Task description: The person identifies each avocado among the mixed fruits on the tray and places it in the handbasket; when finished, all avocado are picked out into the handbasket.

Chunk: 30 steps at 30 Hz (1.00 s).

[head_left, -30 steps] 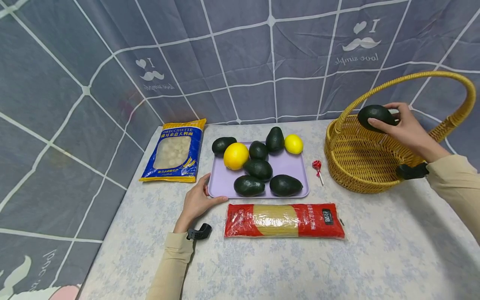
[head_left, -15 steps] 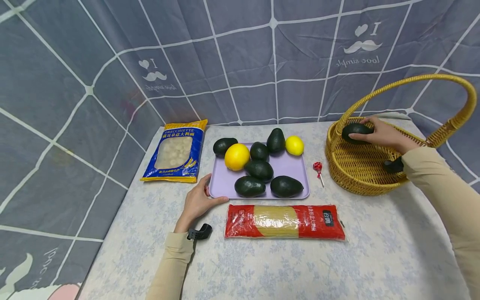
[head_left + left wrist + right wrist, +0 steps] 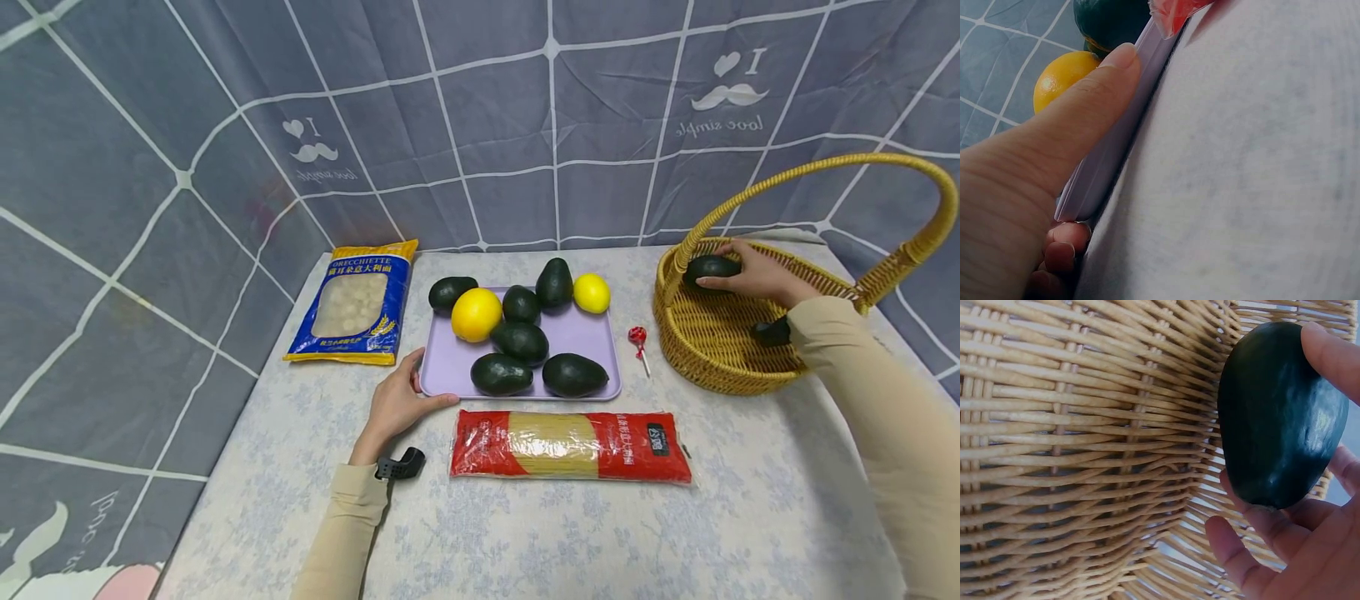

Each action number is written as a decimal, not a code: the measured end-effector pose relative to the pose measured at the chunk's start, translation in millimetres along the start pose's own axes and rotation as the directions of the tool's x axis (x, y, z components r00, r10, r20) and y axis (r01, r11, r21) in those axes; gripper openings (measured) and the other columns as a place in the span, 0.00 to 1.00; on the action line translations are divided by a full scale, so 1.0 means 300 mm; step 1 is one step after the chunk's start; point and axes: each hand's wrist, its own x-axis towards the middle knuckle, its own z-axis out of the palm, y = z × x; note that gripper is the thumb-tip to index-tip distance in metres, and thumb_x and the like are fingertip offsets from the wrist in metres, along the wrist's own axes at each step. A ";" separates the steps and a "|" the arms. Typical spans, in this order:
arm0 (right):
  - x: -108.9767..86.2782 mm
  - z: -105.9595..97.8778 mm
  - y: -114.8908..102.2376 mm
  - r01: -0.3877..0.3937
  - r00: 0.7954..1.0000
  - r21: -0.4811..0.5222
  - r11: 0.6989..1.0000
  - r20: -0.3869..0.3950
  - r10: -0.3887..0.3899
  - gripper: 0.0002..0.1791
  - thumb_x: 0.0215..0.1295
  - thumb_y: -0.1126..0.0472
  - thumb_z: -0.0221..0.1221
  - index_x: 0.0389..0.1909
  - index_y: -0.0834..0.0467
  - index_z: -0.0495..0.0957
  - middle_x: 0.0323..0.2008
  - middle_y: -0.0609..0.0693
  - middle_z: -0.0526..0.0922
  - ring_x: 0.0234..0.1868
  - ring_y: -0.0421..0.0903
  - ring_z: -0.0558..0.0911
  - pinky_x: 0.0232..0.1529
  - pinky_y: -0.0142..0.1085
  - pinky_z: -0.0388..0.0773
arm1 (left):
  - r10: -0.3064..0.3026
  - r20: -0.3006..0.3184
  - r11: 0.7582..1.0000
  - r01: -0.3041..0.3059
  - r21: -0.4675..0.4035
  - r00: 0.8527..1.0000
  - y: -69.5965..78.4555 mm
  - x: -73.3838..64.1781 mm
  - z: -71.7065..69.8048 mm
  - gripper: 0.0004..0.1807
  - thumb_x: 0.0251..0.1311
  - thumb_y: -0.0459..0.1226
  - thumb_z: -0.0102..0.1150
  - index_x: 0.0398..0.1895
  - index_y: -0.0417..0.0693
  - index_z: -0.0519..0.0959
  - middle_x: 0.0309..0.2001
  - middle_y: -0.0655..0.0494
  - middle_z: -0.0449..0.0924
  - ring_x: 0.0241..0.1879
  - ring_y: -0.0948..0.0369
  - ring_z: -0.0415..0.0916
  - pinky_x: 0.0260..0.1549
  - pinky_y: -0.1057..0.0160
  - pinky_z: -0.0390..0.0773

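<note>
My right hand (image 3: 761,275) holds a dark green avocado (image 3: 1279,419) inside the wicker basket (image 3: 723,354), by its left wall. In the right wrist view the thumb lies on one side of the fruit and the fingers curl round its lower end. My left hand (image 3: 397,402) holds the near left corner of a lilac tray (image 3: 446,367), its thumb along the front edge and its fingertips (image 3: 1072,236) at the corner. On the tray are several avocados (image 3: 521,343) and an orange (image 3: 477,315); a yellow lemon (image 3: 592,293) sits at its back right corner.
A red-wrapped pack of spaghetti (image 3: 553,446) lies in front of the tray. A blue and yellow bag of orecchiette (image 3: 351,304) is at the back left. Between tray and basket lies a red lollipop (image 3: 638,337). The basket's tall handle (image 3: 806,171) arches over my right hand.
My right hand has carried the avocado left and down, from above the basket into it, near the left wall. The left hand has kept its place at the tray corner.
</note>
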 end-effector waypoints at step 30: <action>-0.014 -0.007 0.033 -0.037 0.998 -0.026 0.999 -0.061 0.035 0.46 0.61 0.41 0.60 0.65 0.71 0.54 0.59 0.78 0.57 0.58 0.73 0.59 0.53 0.62 0.58 | 0.015 -0.005 1.000 -0.015 -0.003 1.000 -0.001 0.004 -0.001 0.57 0.37 0.58 0.75 0.70 0.42 0.60 0.26 0.55 0.67 0.24 0.60 0.61 0.26 0.61 0.60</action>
